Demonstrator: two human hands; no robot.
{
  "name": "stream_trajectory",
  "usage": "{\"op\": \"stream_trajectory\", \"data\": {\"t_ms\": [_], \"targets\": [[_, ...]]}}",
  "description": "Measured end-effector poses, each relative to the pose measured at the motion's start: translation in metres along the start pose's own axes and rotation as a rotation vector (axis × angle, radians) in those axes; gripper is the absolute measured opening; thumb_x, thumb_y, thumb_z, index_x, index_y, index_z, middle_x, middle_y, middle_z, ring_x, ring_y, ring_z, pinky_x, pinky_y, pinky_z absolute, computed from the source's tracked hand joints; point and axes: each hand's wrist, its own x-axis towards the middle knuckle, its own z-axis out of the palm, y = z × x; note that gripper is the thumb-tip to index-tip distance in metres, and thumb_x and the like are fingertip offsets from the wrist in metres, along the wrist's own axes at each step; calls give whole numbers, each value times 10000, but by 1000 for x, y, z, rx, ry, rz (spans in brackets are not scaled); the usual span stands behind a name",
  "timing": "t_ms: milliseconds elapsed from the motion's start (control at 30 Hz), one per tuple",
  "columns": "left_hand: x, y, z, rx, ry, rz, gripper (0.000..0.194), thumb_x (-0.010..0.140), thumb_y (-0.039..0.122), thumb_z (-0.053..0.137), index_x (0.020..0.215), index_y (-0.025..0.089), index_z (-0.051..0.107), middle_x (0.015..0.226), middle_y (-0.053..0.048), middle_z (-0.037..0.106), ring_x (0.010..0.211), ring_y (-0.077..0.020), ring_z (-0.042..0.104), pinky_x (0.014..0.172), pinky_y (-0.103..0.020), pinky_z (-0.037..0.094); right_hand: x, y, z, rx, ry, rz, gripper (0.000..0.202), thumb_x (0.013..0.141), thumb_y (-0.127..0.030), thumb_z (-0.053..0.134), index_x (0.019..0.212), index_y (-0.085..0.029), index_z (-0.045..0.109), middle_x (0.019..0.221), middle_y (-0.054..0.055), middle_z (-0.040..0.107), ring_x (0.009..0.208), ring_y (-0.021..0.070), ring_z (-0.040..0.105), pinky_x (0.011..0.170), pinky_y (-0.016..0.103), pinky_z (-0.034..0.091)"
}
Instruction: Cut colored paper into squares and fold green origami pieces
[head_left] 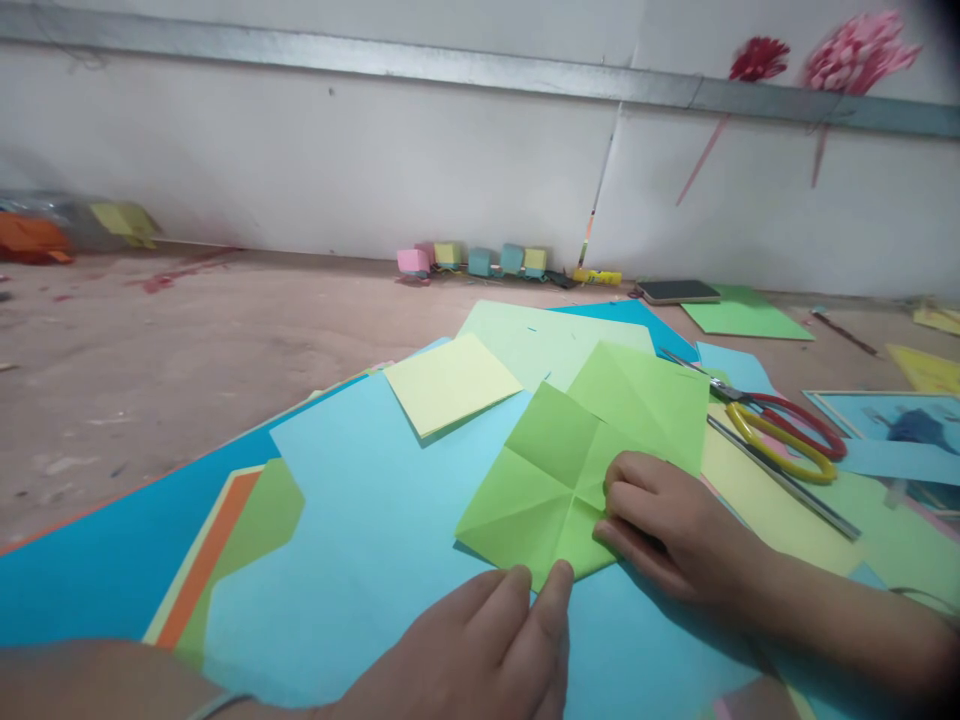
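A green square of paper (555,480), marked with crossing and diagonal creases, lies at a slant over the light blue sheets. My right hand (675,525) has its fingers curled closed on the paper's right side, thumb against the near edge. At the nearest corner, the fingertips of my left hand (487,640) grip the edge; its thumb is hidden. Behind the creased square lies another green sheet (652,400), partly covered. A pale yellow square (450,385) rests to the left on the blue sheet (360,530).
Scissors (780,430) with red and yellow handles lie at the right beside a thin metal rod (787,480). Small paper cubes (480,262), a yellow tube (598,276) and a dark phone-like slab (679,291) stand along the wall. Two paper flowers (862,55) hang above.
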Motion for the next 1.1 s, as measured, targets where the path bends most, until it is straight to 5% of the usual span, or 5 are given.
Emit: {"op": "stream_trajectory", "data": {"t_ms": [667, 833, 967, 1100], "targets": [[3, -3, 4, 15, -94, 44, 314, 868, -13, 432, 1014, 104, 683, 1067, -132, 732, 684, -195, 603, 550, -329, 493, 1, -1, 1, -34, -4, 15, 254, 932, -189, 466, 684, -196, 412, 736, 17, 447, 673, 144, 415, 588, 263, 353], [14, -10, 5, -113, -204, -34, 286, 957, 155, 449, 1197, 87, 587, 851, -70, 682, 653, -193, 532, 523, -330, 417, -2, -5, 3, -80, 72, 128, 126, 856, -155, 555, 792, -186, 450, 777, 19, 499, 695, 150, 442, 605, 265, 387], [25, -15, 2, -189, -358, -65, 398, 940, 419, 563, 1182, 103, 585, 861, -50, 621, 683, -194, 479, 576, -347, 400, -2, -8, 1, -114, 64, 132, 196, 857, -159, 590, 721, -188, 452, 764, 13, 481, 686, 148, 443, 597, 260, 380], [28, -16, 2, -221, -439, -62, 410, 937, 461, 556, 1166, 122, 588, 906, -45, 595, 706, -195, 454, 592, -354, 379, -2, -4, -5, -110, 18, 167, 264, 821, -163, 675, 657, -184, 470, 733, -2, 469, 671, 138, 453, 589, 250, 363]]}}
